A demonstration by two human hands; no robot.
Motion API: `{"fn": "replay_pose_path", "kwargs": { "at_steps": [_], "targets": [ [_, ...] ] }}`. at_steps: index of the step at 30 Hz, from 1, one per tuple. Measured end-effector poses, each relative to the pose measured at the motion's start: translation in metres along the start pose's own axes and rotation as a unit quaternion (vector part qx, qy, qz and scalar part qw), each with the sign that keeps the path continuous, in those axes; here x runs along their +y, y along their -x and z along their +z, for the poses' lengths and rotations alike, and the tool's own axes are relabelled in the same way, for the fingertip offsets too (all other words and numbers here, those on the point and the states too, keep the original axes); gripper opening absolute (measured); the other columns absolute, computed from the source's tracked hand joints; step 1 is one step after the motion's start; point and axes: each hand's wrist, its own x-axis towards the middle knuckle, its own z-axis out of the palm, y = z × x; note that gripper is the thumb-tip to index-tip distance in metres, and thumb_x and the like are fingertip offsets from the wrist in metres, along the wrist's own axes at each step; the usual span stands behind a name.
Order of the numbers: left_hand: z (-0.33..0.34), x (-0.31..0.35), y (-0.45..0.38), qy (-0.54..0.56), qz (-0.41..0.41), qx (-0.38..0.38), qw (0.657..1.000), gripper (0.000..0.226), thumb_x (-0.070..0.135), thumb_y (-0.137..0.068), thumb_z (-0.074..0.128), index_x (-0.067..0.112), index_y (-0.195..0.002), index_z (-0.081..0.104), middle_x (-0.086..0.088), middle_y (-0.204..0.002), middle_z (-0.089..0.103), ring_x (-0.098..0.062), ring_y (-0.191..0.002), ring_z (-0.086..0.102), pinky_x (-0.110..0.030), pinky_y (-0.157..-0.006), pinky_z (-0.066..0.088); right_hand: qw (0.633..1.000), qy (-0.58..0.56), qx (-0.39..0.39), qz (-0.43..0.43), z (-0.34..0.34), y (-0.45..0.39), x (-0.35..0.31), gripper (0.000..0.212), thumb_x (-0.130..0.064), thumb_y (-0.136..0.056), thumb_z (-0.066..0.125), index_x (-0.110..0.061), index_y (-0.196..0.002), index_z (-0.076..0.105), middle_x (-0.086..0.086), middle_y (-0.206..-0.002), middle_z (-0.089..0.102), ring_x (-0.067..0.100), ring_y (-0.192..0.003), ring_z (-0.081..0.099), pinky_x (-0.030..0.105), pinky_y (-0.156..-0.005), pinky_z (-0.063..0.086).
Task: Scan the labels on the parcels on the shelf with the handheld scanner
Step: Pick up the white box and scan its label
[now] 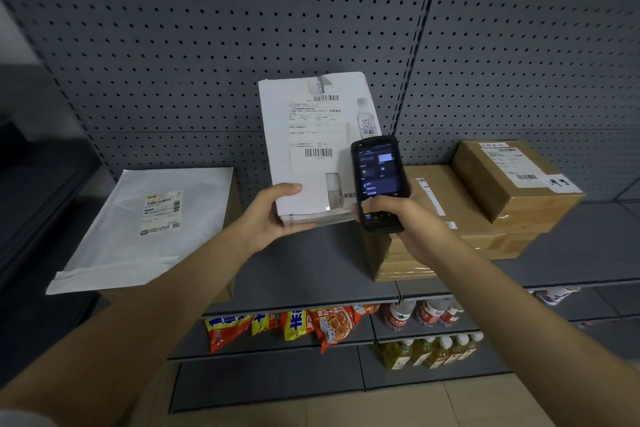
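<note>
My left hand (273, 215) grips the lower left corner of a white box parcel (304, 163), tilted up above the shelf so its barcode label faces me. My right hand (405, 222) holds a black handheld scanner (379, 180) with a lit screen, just right of the parcel's lower edge. A white mailer bag (138, 229) with a label lies on a cardboard box at the left. At the right, a small brown labelled box (512, 180) sits on a larger flat brown box (460, 225).
The grey shelf (311, 274) has a pegboard back wall (311, 28). On the lower shelves there are snack bags (294, 322), water bottles (422, 314) and yellow drink bottles (433, 350). Dark shelving stands at the far left.
</note>
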Motion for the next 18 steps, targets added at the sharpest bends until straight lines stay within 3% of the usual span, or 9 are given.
{"fn": "replay_pose_path", "kwargs": {
  "at_steps": [3,6,9,12,18],
  "targets": [
    [0.021,-0.002,-0.008,-0.009,-0.041,0.002,0.999,0.048,0.018,-0.077,0.072,0.014,-0.124,0.063,-0.012,-0.129,0.065,-0.036,-0.112,0.065,-0.056,-0.091,0.054,0.999,-0.003,0.048,-0.01,-0.019,-0.003,0.001,0.064,0.006,-0.065,0.074,-0.008,-0.124,0.053,0.02,-0.116,0.067,0.039,-0.106,0.065,0.049,-0.09,0.055],
    [0.051,-0.006,-0.019,0.02,-0.086,0.002,0.996,0.04,0.016,-0.08,0.073,0.015,-0.119,0.065,-0.012,-0.125,0.066,-0.038,-0.109,0.066,-0.056,-0.082,0.057,0.996,-0.008,0.083,-0.009,-0.037,-0.002,-0.001,0.075,-0.002,-0.056,0.079,-0.012,-0.126,0.053,0.019,-0.116,0.068,0.039,-0.106,0.065,0.053,-0.089,0.055],
    [0.079,-0.01,-0.034,0.021,-0.113,0.001,0.993,0.04,0.017,-0.081,0.072,0.017,-0.12,0.064,-0.011,-0.126,0.065,-0.039,-0.11,0.064,-0.056,-0.076,0.058,0.994,-0.023,0.103,-0.015,-0.064,-0.005,-0.005,0.068,0.006,-0.062,0.075,-0.011,-0.125,0.054,0.021,-0.119,0.066,0.042,-0.108,0.064,0.056,-0.091,0.052],
    [0.106,-0.015,-0.051,0.004,-0.14,0.006,0.99,0.041,0.019,-0.079,0.074,0.019,-0.119,0.063,-0.011,-0.128,0.063,-0.038,-0.111,0.062,-0.059,-0.079,0.057,0.993,-0.042,0.113,0.003,-0.096,-0.01,-0.009,0.063,0.011,-0.071,0.069,-0.01,-0.128,0.053,0.021,-0.122,0.065,0.04,-0.111,0.063,0.055,-0.095,0.051],
    [0.156,-0.03,-0.08,-0.09,-0.209,0.025,0.973,0.031,0.032,-0.077,0.075,0.024,-0.104,0.06,-0.008,-0.118,0.057,-0.036,-0.111,0.054,-0.065,-0.097,0.042,0.989,-0.061,0.134,0.026,-0.154,-0.024,-0.013,0.083,0.001,-0.055,0.077,-0.011,-0.132,0.05,0.019,-0.123,0.065,0.039,-0.11,0.064,0.056,-0.095,0.051]
  ]
}}
